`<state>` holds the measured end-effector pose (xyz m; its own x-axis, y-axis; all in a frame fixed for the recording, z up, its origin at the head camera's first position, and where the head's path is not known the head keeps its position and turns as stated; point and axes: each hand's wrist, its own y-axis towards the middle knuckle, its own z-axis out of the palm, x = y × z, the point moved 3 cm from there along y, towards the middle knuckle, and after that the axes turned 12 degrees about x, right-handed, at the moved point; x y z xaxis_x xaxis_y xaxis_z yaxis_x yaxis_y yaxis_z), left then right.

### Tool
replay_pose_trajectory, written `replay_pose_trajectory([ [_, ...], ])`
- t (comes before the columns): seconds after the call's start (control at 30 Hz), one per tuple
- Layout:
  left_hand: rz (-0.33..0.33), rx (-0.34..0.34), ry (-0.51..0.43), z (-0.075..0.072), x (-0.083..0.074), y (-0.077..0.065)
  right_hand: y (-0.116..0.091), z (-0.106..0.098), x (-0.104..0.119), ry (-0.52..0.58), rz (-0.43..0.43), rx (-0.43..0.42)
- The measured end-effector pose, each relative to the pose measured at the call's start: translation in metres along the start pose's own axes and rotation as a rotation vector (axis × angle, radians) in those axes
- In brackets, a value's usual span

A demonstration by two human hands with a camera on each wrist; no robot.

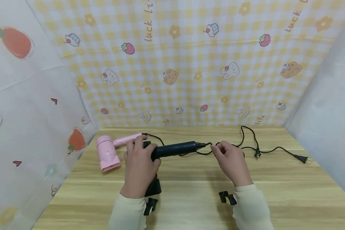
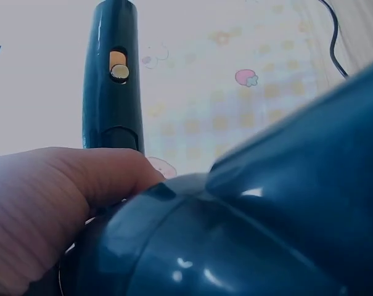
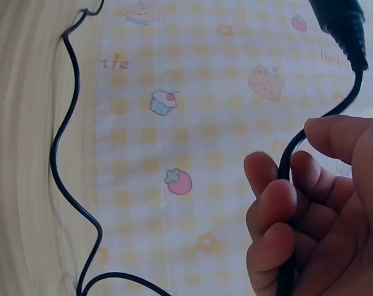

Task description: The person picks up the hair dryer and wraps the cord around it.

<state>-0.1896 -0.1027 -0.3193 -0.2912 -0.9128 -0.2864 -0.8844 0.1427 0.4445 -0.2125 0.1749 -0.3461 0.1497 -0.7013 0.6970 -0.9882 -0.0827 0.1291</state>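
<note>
A dark hair dryer (image 1: 175, 149) is held above the table, its handle pointing right and its nozzle end down near the left wrist. My left hand (image 1: 139, 163) grips it around the head. In the left wrist view the thumb (image 2: 106, 176) lies against the glossy housing (image 2: 174, 240), and the handle shows a round switch (image 2: 119, 71). My right hand (image 1: 230, 161) holds the black cord just beyond the ribbed sleeve (image 1: 200, 145) at the handle's end. The right wrist view shows curled fingers (image 3: 275, 203) around this cord (image 3: 291, 148).
A pink hair dryer (image 1: 106, 151) lies on the wooden table (image 1: 189, 198) at the left. Black cords run along the back to two plugs on the right, one upright-looking plug (image 1: 257, 154) and another (image 1: 303, 159) near the edge. A patterned cloth (image 1: 189, 64) hangs behind.
</note>
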Motion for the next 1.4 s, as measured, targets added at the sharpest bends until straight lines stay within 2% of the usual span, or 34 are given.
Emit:
replay_pose_trajectory([
  [0.2,-0.009,0.017,-0.029,0.003,0.005,0.001,0.001,0.017,0.015,-0.150,-0.167,-0.044],
  [0.27,-0.012,0.022,-0.030,0.005,0.006,0.002,0.001,0.025,0.021,-0.206,-0.206,-0.019],
  [0.4,-0.010,0.027,-0.022,0.008,0.011,0.004,-0.001,0.037,0.033,-0.287,-0.251,0.092],
  [0.47,-0.012,0.027,-0.011,0.010,0.013,0.005,-0.004,0.038,0.038,-0.331,-0.300,0.130],
  [0.53,-0.016,0.024,-0.007,0.010,0.015,0.005,-0.007,0.037,0.042,-0.378,-0.368,0.142],
  [0.67,-0.014,0.013,0.000,0.011,0.016,0.005,-0.013,0.031,0.049,-0.441,-0.531,0.107],
  [0.8,0.011,0.009,0.008,0.012,0.012,0.005,-0.017,0.024,0.054,-0.442,-0.671,0.041],
  [0.93,0.034,-0.013,0.010,0.013,0.009,0.005,-0.019,0.017,0.056,-0.405,-0.750,-0.031],
  [1.13,0.088,-0.050,0.028,0.012,0.007,0.005,-0.019,0.013,0.055,-0.329,-0.797,-0.124],
  [1.4,0.154,-0.025,0.039,0.009,0.003,0.006,-0.018,0.004,0.053,-0.281,-0.795,-0.198],
])
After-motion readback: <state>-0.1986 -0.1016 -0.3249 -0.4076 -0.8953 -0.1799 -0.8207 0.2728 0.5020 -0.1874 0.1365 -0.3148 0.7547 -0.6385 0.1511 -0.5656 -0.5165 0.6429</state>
